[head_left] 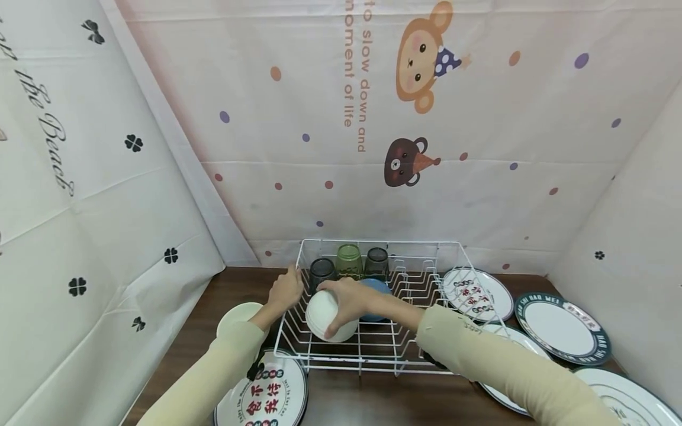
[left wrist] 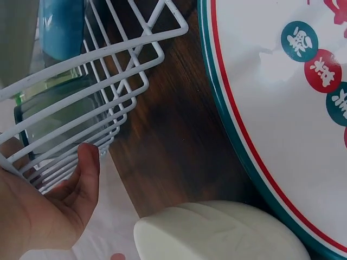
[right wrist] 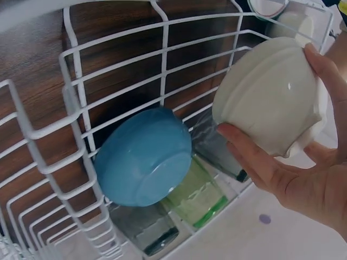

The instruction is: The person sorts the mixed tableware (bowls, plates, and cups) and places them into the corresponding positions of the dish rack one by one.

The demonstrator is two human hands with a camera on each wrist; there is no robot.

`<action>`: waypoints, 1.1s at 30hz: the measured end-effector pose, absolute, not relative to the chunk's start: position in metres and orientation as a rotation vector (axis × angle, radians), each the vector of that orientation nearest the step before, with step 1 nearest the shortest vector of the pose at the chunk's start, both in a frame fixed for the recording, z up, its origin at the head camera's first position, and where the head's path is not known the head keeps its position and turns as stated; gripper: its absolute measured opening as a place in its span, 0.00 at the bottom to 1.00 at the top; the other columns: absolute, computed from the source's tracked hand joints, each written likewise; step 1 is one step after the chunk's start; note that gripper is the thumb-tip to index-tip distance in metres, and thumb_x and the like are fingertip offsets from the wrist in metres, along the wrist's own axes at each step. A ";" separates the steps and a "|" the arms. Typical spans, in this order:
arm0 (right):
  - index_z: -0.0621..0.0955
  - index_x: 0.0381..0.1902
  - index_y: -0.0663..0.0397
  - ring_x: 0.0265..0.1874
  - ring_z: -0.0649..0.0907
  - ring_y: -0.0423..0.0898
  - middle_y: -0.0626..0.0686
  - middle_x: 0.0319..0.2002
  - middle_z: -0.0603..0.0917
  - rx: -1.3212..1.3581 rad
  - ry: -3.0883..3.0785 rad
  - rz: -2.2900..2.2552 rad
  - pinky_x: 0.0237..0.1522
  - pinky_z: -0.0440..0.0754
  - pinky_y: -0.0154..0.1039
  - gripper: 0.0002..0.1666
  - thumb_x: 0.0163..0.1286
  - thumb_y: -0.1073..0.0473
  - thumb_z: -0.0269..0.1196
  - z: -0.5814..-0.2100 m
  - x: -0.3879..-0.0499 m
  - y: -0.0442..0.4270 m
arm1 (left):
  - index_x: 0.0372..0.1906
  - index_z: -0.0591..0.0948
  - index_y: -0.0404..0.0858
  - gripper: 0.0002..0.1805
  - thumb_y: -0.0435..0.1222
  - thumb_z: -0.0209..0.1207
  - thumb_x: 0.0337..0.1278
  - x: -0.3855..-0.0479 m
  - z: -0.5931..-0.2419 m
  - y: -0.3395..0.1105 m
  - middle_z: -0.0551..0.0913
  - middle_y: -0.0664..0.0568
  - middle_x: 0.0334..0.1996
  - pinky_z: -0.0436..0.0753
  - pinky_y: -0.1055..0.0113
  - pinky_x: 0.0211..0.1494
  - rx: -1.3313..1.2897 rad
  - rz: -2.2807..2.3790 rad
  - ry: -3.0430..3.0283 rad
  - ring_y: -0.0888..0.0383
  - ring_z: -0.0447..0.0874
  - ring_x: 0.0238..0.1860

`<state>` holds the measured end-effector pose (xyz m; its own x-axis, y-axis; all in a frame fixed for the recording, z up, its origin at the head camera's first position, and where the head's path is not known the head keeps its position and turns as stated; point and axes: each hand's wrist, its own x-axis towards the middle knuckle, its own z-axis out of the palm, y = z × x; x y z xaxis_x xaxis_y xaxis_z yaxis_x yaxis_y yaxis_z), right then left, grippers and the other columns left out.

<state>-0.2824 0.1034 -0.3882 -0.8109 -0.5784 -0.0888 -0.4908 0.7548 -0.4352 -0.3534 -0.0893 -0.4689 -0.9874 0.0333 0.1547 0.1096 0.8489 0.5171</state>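
Note:
My right hand (head_left: 346, 302) grips a white bowl (head_left: 322, 313) inside the left part of the white wire rack (head_left: 373, 358); in the right wrist view, the fingers and thumb of the hand (right wrist: 303, 179) spread round the bowl (right wrist: 268, 97). Just beside it sits a blue bowl (right wrist: 146, 157). Behind stand a green glass (head_left: 348, 260) and two dark glasses (head_left: 322, 272), (head_left: 376, 263). At the rack's left side, my left hand (head_left: 286, 290) holds the rim; the left wrist view shows that hand (left wrist: 59, 206) with fingers curled round the wires (left wrist: 81, 81).
Left of the rack is a pale bowl (head_left: 237, 316), with a patterned plate (head_left: 266, 393) in front of it. Several plates, one with a dark green rim (head_left: 562, 328), lie on the brown table (head_left: 341, 399) at the right. Printed cloth (head_left: 298, 148) hangs behind.

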 end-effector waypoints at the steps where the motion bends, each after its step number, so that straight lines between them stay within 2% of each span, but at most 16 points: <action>1: 0.74 0.69 0.50 0.55 0.82 0.55 0.57 0.56 0.83 -0.856 2.735 -0.547 0.51 0.84 0.49 0.55 0.43 0.44 0.84 -0.389 -0.282 0.100 | 0.47 0.73 0.31 0.17 0.41 0.39 0.81 -0.353 -0.470 -0.091 0.85 0.30 0.34 0.81 0.43 0.31 -0.116 -0.814 -2.878 0.32 0.87 0.35; 9: 0.74 0.70 0.50 0.55 0.82 0.55 0.59 0.56 0.82 -0.895 2.722 -0.405 0.51 0.85 0.50 0.55 0.44 0.45 0.84 -0.395 -0.283 0.089 | 0.47 0.75 0.31 0.17 0.39 0.41 0.80 -0.353 -0.474 -0.088 0.86 0.29 0.34 0.82 0.42 0.31 -0.133 -0.816 -2.830 0.31 0.87 0.36; 14: 0.74 0.70 0.49 0.56 0.81 0.55 0.58 0.57 0.81 -0.894 2.724 -0.356 0.51 0.85 0.50 0.56 0.44 0.44 0.84 -0.402 -0.285 0.085 | 0.47 0.75 0.31 0.17 0.39 0.41 0.80 -0.350 -0.474 -0.089 0.85 0.33 0.29 0.80 0.46 0.27 -0.128 -0.823 -2.832 0.35 0.86 0.31; 22: 0.75 0.69 0.39 0.52 0.83 0.54 0.56 0.54 0.81 -0.933 2.793 -0.085 0.49 0.85 0.49 0.57 0.38 0.40 0.86 -0.411 -0.288 0.081 | 0.41 0.74 0.31 0.16 0.38 0.42 0.79 -0.351 -0.471 -0.091 0.85 0.32 0.29 0.80 0.45 0.28 -0.129 -0.797 -2.810 0.34 0.86 0.31; 33: 0.74 0.69 0.36 0.51 0.82 0.54 0.56 0.54 0.81 -0.942 2.792 -0.054 0.49 0.85 0.50 0.57 0.39 0.41 0.86 -0.419 -0.293 0.080 | 0.41 0.75 0.30 0.15 0.37 0.43 0.79 -0.352 -0.472 -0.091 0.84 0.31 0.29 0.80 0.44 0.29 -0.134 -0.809 -2.791 0.33 0.86 0.32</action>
